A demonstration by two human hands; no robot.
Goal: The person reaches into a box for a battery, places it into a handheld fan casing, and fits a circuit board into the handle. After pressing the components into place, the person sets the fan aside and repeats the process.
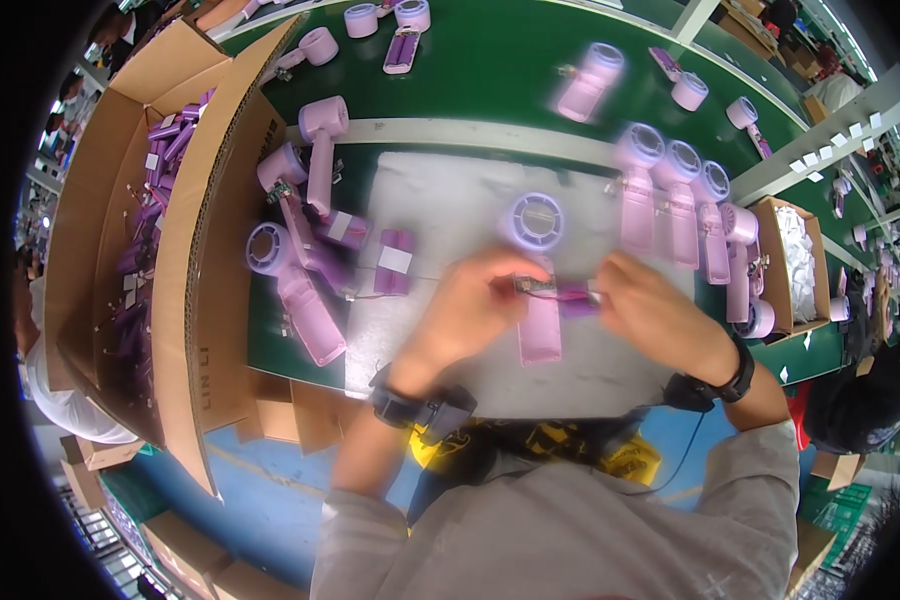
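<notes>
Blue floor (280,490) shows along the lower frame, below the near edge of a green table (295,362) with a pale mat (450,385) on it. At frame centre I have a pink handheld fan (540,338) lying on the mat between the hands, its round head toward the top and its hollow handle toward me. The left hand (470,305) has its fingers pinched on a small circuit board (533,285) at the handle's upper part, covering some of it from my view. The right hand (648,308) grips the end of a purple pack (576,302) just right of the handle; blur hides the exact finger contact. Left of the mat I see more fan parts (310,310) and a purple battery pair (394,262). A tall cardboard box (225,270) full of purple cells blocks the table's left side. At right stand-alone fans (638,212) lie in a row, near a carton of white pieces (815,265). Farther up, a blurred fan (590,85) lies beyond a pale rail (470,131).
</notes>
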